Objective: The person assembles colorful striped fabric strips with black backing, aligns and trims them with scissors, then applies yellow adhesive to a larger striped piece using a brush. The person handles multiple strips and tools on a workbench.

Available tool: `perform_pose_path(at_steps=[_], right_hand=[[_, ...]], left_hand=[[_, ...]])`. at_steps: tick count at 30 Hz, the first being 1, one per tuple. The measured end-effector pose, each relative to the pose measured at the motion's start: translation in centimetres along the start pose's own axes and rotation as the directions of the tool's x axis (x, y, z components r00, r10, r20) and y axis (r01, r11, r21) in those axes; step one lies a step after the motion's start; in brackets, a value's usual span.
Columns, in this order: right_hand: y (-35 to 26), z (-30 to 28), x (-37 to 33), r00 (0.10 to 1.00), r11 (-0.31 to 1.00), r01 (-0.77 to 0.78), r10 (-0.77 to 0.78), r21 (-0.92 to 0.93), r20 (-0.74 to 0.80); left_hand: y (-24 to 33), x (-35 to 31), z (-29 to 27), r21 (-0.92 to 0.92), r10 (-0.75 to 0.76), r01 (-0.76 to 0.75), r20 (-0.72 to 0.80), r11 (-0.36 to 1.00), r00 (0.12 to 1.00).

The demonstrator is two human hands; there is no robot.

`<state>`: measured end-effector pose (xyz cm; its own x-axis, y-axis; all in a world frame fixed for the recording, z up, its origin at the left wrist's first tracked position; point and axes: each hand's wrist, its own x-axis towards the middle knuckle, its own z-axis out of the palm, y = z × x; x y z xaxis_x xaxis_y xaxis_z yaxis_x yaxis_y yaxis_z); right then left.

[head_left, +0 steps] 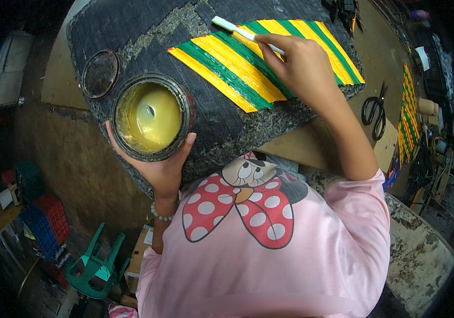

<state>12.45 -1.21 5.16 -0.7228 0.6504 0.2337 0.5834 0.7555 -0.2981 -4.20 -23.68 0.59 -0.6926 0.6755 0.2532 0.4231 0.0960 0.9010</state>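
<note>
My left hand [160,168] is wrapped round the near side of an open round can [189,108] that holds a yellowish, glossy liquid. My right hand [302,64] is closed on a slim white brush [245,35], shaped like a toothbrush, with its head pointing to the far left. The brush lies over the far edge of a panel of yellow and green strips [237,69]; its bristles cannot be made out. Wet-looking shine covers parts of the strips. Under the panel and the can is a dark, woven-textured board [221,119] with rough, crusted patches.
A round dark lid [100,74] lies on the board beyond the can. To the right, black-handled scissors [374,111] rest on a brown surface, with more striped strips [408,119] farther right. A green plastic stool [97,267] stands on the floor at the lower left.
</note>
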Motion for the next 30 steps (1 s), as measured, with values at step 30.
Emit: perform_pose_path(at_steps=[30], right_hand=[[-2.7, 0.2, 1.9, 0.997, 0.998, 0.037, -0.034, 0.046, -0.062]], left_hand=[[0.8, 0.0, 0.2, -0.097, 0.036, -0.034, 0.014, 0.995, 0.999]])
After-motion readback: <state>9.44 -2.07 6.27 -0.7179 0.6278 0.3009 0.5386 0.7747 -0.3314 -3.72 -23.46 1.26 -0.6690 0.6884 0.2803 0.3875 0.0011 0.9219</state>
